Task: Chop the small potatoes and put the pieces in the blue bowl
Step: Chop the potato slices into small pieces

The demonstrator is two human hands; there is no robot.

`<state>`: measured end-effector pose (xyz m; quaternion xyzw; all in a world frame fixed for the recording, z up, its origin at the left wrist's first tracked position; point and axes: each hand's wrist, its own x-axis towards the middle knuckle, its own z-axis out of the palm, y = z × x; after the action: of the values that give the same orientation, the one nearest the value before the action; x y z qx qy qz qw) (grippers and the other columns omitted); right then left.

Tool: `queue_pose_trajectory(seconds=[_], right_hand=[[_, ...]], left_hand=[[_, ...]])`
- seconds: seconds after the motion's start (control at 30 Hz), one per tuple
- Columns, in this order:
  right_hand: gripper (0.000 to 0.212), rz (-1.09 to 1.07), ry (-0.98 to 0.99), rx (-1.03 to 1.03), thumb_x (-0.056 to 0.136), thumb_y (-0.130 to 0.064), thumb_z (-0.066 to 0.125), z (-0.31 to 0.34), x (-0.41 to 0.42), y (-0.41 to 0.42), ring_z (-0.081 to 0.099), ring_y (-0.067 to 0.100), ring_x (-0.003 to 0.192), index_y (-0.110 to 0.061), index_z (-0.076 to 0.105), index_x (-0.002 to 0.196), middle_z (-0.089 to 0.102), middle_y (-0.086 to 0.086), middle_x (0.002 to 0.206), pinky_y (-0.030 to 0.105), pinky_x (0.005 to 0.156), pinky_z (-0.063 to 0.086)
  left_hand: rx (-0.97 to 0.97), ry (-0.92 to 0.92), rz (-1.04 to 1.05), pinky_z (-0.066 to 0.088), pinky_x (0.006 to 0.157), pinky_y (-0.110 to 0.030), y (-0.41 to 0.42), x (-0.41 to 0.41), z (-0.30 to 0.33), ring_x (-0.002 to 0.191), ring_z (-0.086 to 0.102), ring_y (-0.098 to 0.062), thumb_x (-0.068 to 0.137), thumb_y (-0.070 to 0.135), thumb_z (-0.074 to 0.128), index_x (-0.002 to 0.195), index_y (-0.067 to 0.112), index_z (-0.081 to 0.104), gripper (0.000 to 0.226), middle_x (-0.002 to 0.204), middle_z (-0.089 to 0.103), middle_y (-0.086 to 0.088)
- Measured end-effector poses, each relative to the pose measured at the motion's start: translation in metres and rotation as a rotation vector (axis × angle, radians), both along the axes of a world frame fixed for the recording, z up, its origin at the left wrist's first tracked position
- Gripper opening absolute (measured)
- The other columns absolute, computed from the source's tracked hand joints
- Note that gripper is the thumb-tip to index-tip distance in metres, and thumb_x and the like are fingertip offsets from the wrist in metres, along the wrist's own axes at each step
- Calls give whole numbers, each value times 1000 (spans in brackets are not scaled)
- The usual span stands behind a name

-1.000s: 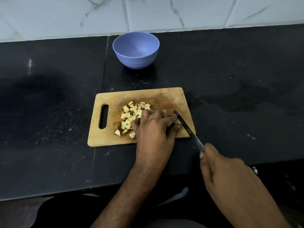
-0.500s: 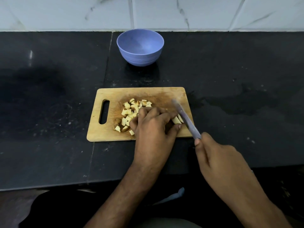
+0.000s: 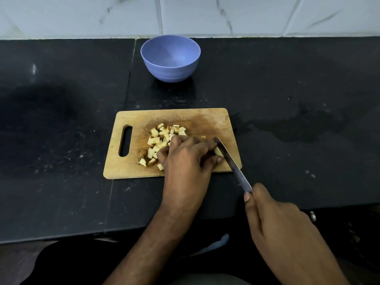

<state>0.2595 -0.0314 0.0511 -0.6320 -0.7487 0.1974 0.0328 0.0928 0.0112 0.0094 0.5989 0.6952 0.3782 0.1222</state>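
Note:
A wooden cutting board [image 3: 205, 118] with a handle slot lies on the black counter. Several pale potato pieces [image 3: 162, 136] are heaped at its middle. My left hand [image 3: 187, 159] sits with curled fingers over a potato strip [image 3: 218, 151] at the board's right side and holds it down; most of the strip is hidden under the fingers. My right hand [image 3: 283, 229] grips the handle of a knife [image 3: 230, 161], whose blade slants down against the strip beside my left fingertips. The blue bowl [image 3: 170, 58] stands empty behind the board, near the wall.
The black counter [image 3: 298, 99] runs wide on both sides, with a damp patch to the right of the board. A white tiled wall [image 3: 185, 15] rises behind the bowl. The counter's front edge lies just below the board.
The knife blade lifted and shifted half a second ago and is down again against the strip by my left fingertips. My left hand stays on the strip.

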Motion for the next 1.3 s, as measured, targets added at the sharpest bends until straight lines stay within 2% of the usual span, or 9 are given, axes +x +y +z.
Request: queue_pose_trajectory(seconds=[0.1,0.4,0.67,0.77,0.87,1.0,1.07,1.2,1.3], right_hand=[[26,-4,-5,-33,98,-51,13,2,-2,0,60,9,59,-32,29,93,57,-2,64,27,59,53],[23,-9,-60,-61,99,-50,13,4,-12,-8,60,9,69,-31,22,90,55,-5,70,30,68,54],[21,26,-126,-91,103,-45,16,8,-17,-1,47,6,59,-29,18,89,49,-5,71,26,56,40],[19,41,-136,-68,105,-35,25,-1,-23,7,45,5,56,-30,18,89,47,-5,68,23,46,32],[16,34,-116,-38,105,-29,28,-5,-28,15,37,5,54,-28,18,92,41,-5,68,22,45,25],[23,86,22,51,103,-45,17,-6,-20,18,49,8,53,-30,27,90,50,-5,64,23,48,35],[30,125,86,84,96,-52,12,-8,-12,17,52,10,46,-33,30,81,50,-6,55,19,44,33],[30,75,188,134,96,-49,21,-13,0,16,55,6,49,-34,30,72,44,-6,46,20,43,38],[30,79,170,193,97,-48,22,-16,1,17,54,5,49,-34,30,71,42,-7,44,16,44,39]], left_hand=[[1,-16,-5,14,83,-26,0,-1,-1,110,46,-6,82,35,79,107,35,76,25,107,68,22],[-20,16,-4,14,85,-26,1,-1,-3,110,46,-5,85,36,76,105,37,76,19,107,67,24],[-13,13,2,15,83,-27,2,-1,-3,109,48,-8,84,33,78,103,36,77,19,106,68,24],[-9,15,8,16,83,-26,2,-1,-2,107,48,-7,84,33,79,102,37,77,19,103,68,24],[-22,15,7,16,85,-25,0,-1,-1,107,47,-6,84,35,78,103,37,76,19,101,67,23],[-30,-15,19,18,87,-27,-1,0,2,106,46,-3,82,36,78,102,37,69,22,98,63,24],[-28,-14,15,19,89,-28,-1,1,2,107,44,-2,81,35,77,104,38,65,26,98,61,24],[-28,42,14,14,88,-27,-1,3,0,107,35,-1,83,38,74,106,39,70,23,99,60,20],[4,45,46,15,89,-30,-4,3,-1,108,41,-7,83,36,77,98,35,73,15,95,63,18]])
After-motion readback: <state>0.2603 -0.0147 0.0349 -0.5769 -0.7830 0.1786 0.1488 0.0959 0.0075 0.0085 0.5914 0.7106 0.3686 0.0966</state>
